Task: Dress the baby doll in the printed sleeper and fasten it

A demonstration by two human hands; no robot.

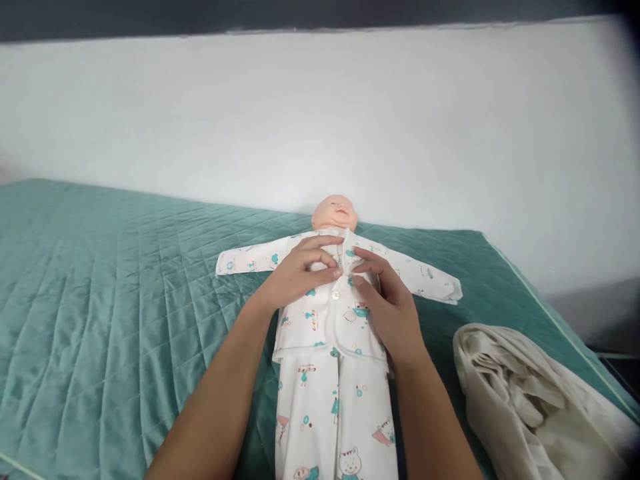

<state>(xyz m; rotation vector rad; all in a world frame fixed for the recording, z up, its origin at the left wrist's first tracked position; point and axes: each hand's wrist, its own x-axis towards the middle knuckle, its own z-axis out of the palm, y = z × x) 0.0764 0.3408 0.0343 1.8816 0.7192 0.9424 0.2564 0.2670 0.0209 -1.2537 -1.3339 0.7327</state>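
Note:
A baby doll [334,212] lies on its back in a white printed jacket [310,320] and matching trousers [307,413]. The jacket's sleeves are spread out to both sides. My left hand [305,265] is at the chest, its thumb and forefinger closed on the jacket's front edge. Across from it, my right hand [385,287] has its fingers bent and closed on the other front edge. A round button [335,294] shows just below my fingertips, on the front overlap.
The doll rests on a green quilted cover [125,320]. At the right front lies a crumpled cream cloth [530,400]. Behind the bed stands a white wall [300,120]. The cover's right edge slopes down toward the lower right corner.

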